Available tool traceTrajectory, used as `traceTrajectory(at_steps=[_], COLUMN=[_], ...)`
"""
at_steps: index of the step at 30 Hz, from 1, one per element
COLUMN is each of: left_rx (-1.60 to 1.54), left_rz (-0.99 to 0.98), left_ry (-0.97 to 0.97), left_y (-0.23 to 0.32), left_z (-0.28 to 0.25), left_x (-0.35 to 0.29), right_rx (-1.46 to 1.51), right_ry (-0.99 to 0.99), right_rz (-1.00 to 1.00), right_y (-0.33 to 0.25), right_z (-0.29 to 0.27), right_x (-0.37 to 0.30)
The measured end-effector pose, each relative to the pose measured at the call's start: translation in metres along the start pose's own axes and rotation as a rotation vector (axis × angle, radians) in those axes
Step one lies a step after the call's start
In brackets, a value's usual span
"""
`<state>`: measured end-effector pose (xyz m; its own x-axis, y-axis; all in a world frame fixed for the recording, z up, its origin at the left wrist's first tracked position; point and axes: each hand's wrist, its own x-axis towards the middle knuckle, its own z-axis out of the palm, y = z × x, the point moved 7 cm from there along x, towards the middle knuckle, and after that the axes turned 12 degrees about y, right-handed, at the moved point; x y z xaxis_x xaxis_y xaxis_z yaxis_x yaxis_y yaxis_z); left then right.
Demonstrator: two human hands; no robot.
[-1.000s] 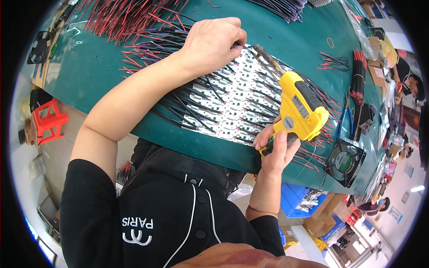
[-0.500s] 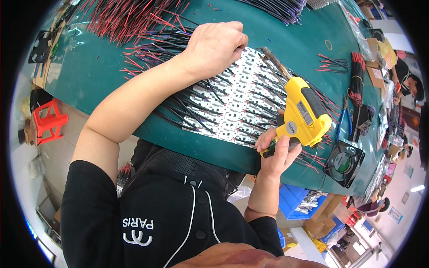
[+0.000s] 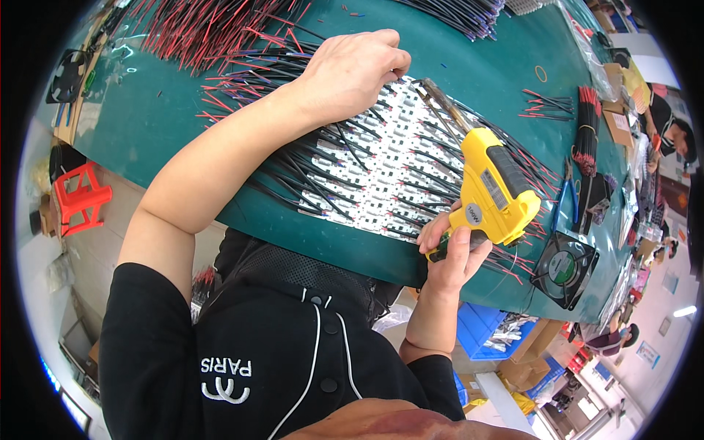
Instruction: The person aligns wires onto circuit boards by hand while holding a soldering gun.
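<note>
A panel of white circuit boards (image 3: 378,172) lies on the green mat, with black wires (image 3: 429,167) running off both its sides. My right hand (image 3: 456,253) is wrapped round the handle of a yellow soldering gun (image 3: 484,192), whose metal tip points at the panel's far end. At that same far end, my left hand (image 3: 356,73) has thumb and forefinger pinched together close to the tip. Whatever those fingers hold is hidden. Under and beside the left forearm, red-tipped black wires (image 3: 253,77) spread out.
Bundles of red and black wires (image 3: 213,29) lie at the far left. On the right are a tied wire bundle (image 3: 587,132), blue-handled pliers (image 3: 565,194) and a black fan (image 3: 565,270). A blue bin (image 3: 477,334) stands below the table edge; a red stool (image 3: 82,198) is at left.
The soldering gun has shifted slightly left, its tip now nearer my left fingers. My left hand has moved a little, with its fingertips still pinched at the panel's far end.
</note>
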<state>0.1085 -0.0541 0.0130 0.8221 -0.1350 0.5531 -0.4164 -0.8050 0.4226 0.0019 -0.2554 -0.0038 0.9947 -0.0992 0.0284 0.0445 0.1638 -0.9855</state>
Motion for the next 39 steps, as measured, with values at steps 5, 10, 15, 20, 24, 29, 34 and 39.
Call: traceTrajectory(at_steps=[5,10,15,20,24,29,34,39], left_rx=[0.033,0.065,0.100,0.128,0.133,0.136,0.157,0.072], left_rz=[0.087,0.145,0.179,0.262,0.281,0.296,0.303,0.142], left_ry=[-0.001,0.023,0.026,0.054,0.059,0.041,0.032,0.000], left_y=[0.004,0.010,0.012,0.016,0.016,0.020,0.022,0.000], left_z=[-0.001,-0.001,-0.001,-0.002,-0.002,-0.003,-0.003,-0.027], left_x=[0.002,0.001,0.001,0.002,0.002,0.002,0.003,0.006], right_rx=[-0.044,-0.027,-0.055,-0.037,-0.042,0.038,0.148,0.292], right_ry=[-0.026,-0.016,-0.006,-0.010,-0.020,0.050,0.106,0.122], right_rz=[0.006,0.025,0.031,0.048,0.038,-0.009,-0.092,-0.161], right_y=[0.001,0.005,0.004,0.003,0.002,-0.005,-0.015,-0.022], right_z=[0.000,-0.003,0.000,0.001,0.001,-0.001,-0.009,-0.017], right_x=[0.000,-0.001,0.000,0.002,0.003,0.005,0.009,0.008])
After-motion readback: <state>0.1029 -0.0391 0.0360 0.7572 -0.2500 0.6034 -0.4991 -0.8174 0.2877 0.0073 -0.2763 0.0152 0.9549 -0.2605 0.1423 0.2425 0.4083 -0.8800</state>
